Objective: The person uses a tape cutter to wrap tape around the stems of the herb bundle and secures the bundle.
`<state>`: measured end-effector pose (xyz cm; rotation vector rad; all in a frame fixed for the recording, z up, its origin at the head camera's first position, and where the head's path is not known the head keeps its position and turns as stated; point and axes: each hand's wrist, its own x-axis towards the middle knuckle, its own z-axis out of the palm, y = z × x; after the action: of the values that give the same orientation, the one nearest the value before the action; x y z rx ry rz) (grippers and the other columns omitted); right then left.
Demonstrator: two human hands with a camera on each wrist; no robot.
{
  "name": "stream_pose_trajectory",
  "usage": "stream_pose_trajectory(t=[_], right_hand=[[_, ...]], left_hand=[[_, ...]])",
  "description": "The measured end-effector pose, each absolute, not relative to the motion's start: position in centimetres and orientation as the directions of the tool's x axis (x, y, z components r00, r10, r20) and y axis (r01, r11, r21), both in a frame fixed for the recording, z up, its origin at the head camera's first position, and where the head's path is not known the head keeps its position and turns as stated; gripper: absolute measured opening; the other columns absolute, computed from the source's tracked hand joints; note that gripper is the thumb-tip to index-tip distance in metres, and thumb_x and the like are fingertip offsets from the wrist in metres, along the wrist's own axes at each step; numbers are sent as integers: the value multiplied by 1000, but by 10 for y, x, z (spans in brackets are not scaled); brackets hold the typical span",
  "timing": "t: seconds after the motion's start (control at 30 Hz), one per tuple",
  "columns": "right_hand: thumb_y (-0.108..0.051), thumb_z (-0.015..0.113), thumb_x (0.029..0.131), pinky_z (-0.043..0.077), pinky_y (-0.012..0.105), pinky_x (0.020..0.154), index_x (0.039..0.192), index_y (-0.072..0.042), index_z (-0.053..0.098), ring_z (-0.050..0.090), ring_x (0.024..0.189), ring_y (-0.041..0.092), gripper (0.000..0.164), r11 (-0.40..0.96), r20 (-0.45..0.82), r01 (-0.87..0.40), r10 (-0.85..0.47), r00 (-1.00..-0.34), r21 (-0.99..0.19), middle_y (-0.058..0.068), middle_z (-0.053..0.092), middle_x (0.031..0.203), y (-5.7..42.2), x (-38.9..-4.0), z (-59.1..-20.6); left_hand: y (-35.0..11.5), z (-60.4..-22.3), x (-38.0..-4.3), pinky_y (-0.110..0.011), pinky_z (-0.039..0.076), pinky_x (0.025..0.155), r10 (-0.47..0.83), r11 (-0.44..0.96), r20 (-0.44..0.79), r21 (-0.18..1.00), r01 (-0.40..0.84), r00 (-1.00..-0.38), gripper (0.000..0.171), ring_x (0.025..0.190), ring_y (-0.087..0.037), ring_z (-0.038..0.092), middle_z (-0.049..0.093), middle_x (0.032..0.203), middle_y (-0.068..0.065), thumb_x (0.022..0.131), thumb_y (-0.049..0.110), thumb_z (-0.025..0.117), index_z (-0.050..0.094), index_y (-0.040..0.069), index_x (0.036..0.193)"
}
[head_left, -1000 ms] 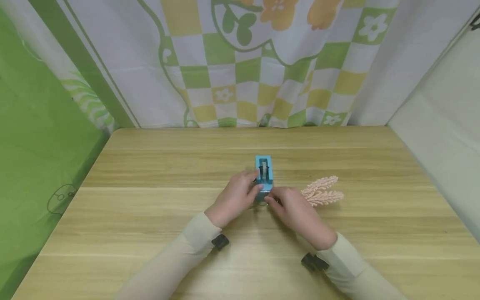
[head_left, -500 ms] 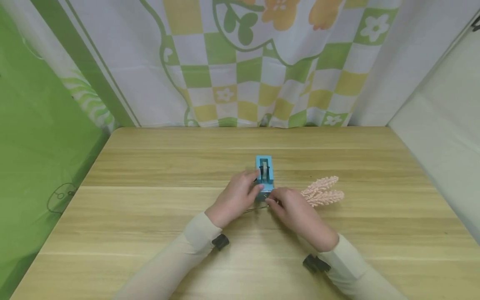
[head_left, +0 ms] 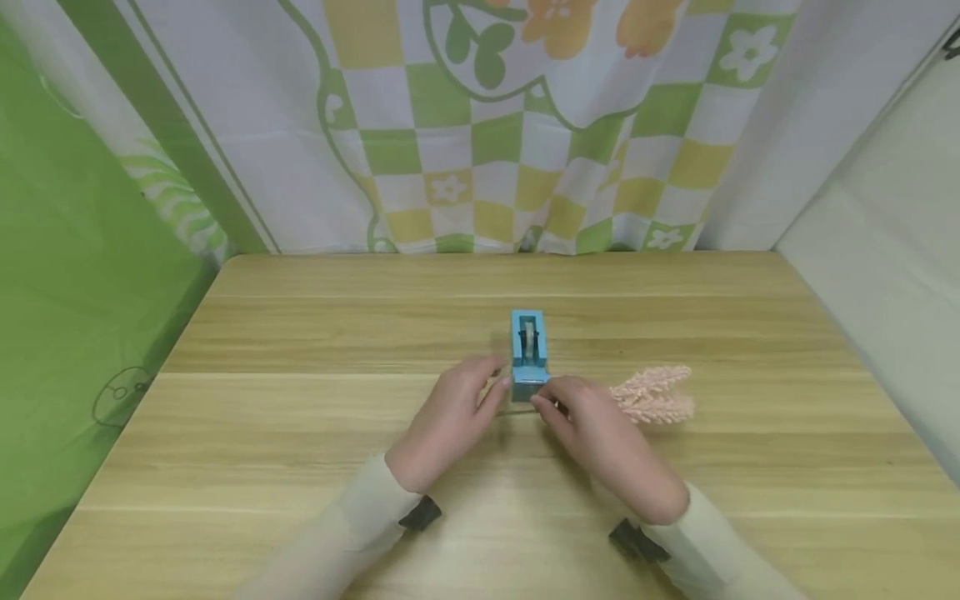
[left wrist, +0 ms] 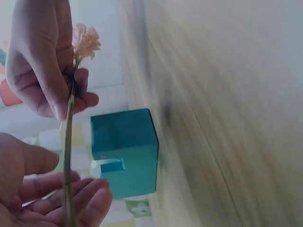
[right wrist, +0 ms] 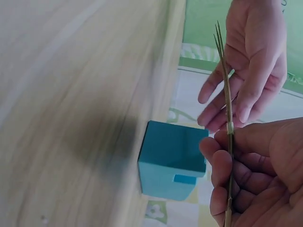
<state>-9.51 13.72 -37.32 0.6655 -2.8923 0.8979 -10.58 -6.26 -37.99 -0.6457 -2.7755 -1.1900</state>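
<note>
My right hand (head_left: 603, 437) pinches the thin stems (right wrist: 227, 97) of a pink flower spray (head_left: 652, 396) between thumb and fingers. The fluffy heads point right in the head view, and the bare stem ends reach left toward my other hand. A pale, shiny band (right wrist: 230, 127), looking like clear tape, sits around the stems at my right fingertips. My left hand (head_left: 442, 425) hovers just left of the blue tape dispenser (head_left: 529, 379), its fingers loosely bent. In the left wrist view the stems pass in front of those fingers, with no grip visible.
The dispenser, with a tape roll (head_left: 529, 340) in its slot, stands upright on the wooden table (head_left: 300, 333) beyond both hands. A patterned curtain (head_left: 491, 150) hangs behind the table's far edge. Green cloth (head_left: 90, 250) covers the left side.
My left hand has come off the dispenser and drawn back to the left and nearer. The flower heads have shifted slightly right and nearer, while my right hand keeps its pinch.
</note>
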Motion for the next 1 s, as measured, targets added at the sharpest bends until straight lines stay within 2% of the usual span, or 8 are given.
stream_pose_trajectory(t=[0.07, 0.13, 0.3, 0.5, 0.87, 1.0], right_hand=[[-11, 68, 101, 43, 20, 57, 84, -9, 68, 46, 63, 7, 17, 737, 172, -413, -384, -907, -535, -3, 61, 73, 137, -93, -371], [-11, 68, 101, 44, 20, 57, 87, -8, 70, 47, 64, 7, 15, 736, 181, -413, -378, -908, -536, -3, 62, 74, 136, -91, -369], [-10, 67, 102, 47, 21, 60, 93, -7, 73, 51, 68, 6, 11, 732, 204, -414, -363, -909, -542, 1, 69, 81, 134, -86, -366], [-10, 67, 102, 50, 23, 63, 93, -8, 74, 54, 71, 6, 11, 741, 221, -415, -352, -910, -528, 2, 72, 85, 133, -82, -363], [-10, 64, 103, 52, 24, 63, 88, -8, 73, 55, 68, 5, 17, 793, 270, -436, -349, -897, -424, 1, 70, 77, 134, -77, -364], [-11, 63, 104, 54, 26, 65, 91, -9, 73, 57, 70, 5, 17, 797, 270, -444, -359, -893, -409, 1, 71, 80, 136, -75, -364]], left_hand=[[-63, -378, -100, -43, 59, 102, 388, 605, 202, 680, 414, -899, 31, 119, -29, 71, 74, 128, -16, 108, 20, 58, 69, -1, 129], [-63, -375, -96, -38, 63, 92, 422, 596, 197, 675, 435, -885, 29, 109, -23, 74, 77, 122, -13, 108, 20, 59, 72, 1, 125], [-62, -373, -90, -27, 61, 77, 504, 578, 220, 633, 515, -835, 19, 89, -15, 72, 80, 110, -8, 104, 14, 64, 78, 4, 114], [-61, -372, -88, -28, 62, 81, 516, 555, 252, 629, 544, -818, 12, 91, -16, 74, 80, 102, -7, 101, 8, 68, 78, 3, 106], [-63, -373, -88, -24, 59, 77, 530, 517, 280, 642, 566, -800, 12, 84, -15, 70, 79, 96, -8, 101, 6, 67, 78, 1, 103], [-62, -373, -88, -25, 60, 78, 533, 522, 274, 639, 565, -801, 12, 84, -15, 70, 78, 96, -7, 101, 6, 67, 78, 1, 103]])
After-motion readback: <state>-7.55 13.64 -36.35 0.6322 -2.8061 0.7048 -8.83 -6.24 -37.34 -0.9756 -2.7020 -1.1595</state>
